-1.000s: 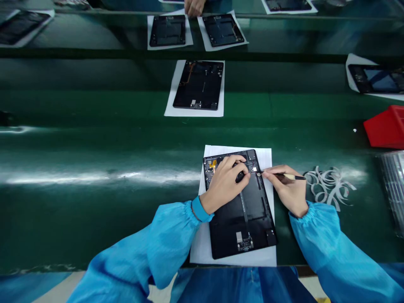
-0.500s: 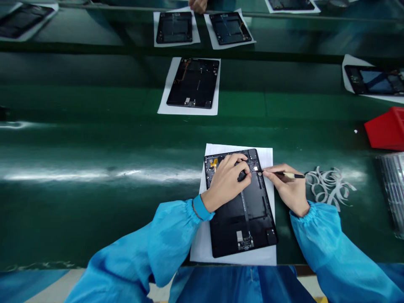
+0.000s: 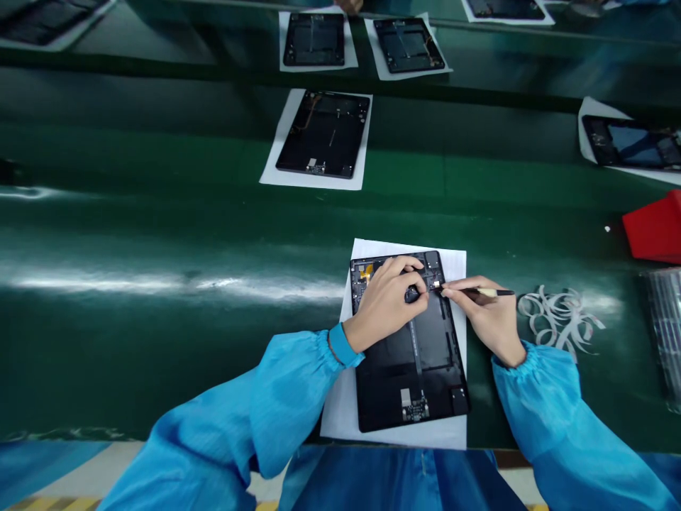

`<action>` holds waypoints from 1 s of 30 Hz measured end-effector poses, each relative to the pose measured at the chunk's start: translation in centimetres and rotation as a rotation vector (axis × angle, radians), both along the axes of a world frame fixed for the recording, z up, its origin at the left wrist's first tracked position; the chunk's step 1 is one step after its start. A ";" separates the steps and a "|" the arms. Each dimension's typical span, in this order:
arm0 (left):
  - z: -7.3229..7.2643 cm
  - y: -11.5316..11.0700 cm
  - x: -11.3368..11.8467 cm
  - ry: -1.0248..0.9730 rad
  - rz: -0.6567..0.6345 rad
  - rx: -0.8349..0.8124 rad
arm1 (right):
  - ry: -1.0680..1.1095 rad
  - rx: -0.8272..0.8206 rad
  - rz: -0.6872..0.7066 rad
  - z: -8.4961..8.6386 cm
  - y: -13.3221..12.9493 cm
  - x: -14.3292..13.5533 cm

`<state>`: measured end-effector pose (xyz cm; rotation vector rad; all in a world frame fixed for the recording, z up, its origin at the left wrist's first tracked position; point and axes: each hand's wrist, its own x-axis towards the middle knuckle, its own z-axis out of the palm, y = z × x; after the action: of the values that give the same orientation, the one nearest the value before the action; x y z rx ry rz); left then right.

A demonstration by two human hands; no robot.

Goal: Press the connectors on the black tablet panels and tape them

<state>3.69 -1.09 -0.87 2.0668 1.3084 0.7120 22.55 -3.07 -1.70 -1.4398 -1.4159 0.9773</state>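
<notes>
A black tablet housing (image 3: 394, 369), its back off and its inner parts bare, lies slightly turned on a white sheet (image 3: 340, 404). Over its upper part rests my left hand (image 3: 391, 298), thumb and index finger curled into a closed ring; whatever the fingertips pinch is hidden. My right hand (image 3: 486, 316) grips a slim pen-like tool (image 3: 489, 292) with a cream and black shaft. The tool's tip is at the housing's upper right edge, near a small pale part (image 3: 437, 284). An orange flex cable (image 3: 366, 272) shows left of my left fingers.
Curled white strips (image 3: 561, 319) lie right of my right hand. Beyond them are a red bin (image 3: 657, 228) and clear plastic trays (image 3: 665, 326). Another tablet housing (image 3: 324, 135) on paper sits ahead on the green surface (image 3: 186, 213). More housings stand farther back, near another person's hand (image 3: 350, 6).
The view has shifted slightly, moving the nearby housing and both hands a little to the right in the picture. Both hands keep nearly the same pose on the housing.
</notes>
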 end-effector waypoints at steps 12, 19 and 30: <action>-0.1 0.0 -0.1 0.014 0.008 -0.003 | 0.004 0.004 0.009 0.0 -0.1 -0.1; 0.0 0.0 0.1 0.037 0.010 -0.006 | -0.006 -0.006 0.010 0.1 -0.1 0.0; -0.1 -0.1 0.2 0.052 0.008 0.011 | 0.019 -0.002 0.013 0.1 -0.1 0.0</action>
<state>3.85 -1.20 -0.93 2.1033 1.3441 0.6747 22.54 -3.19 -1.64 -1.4207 -1.4126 0.9981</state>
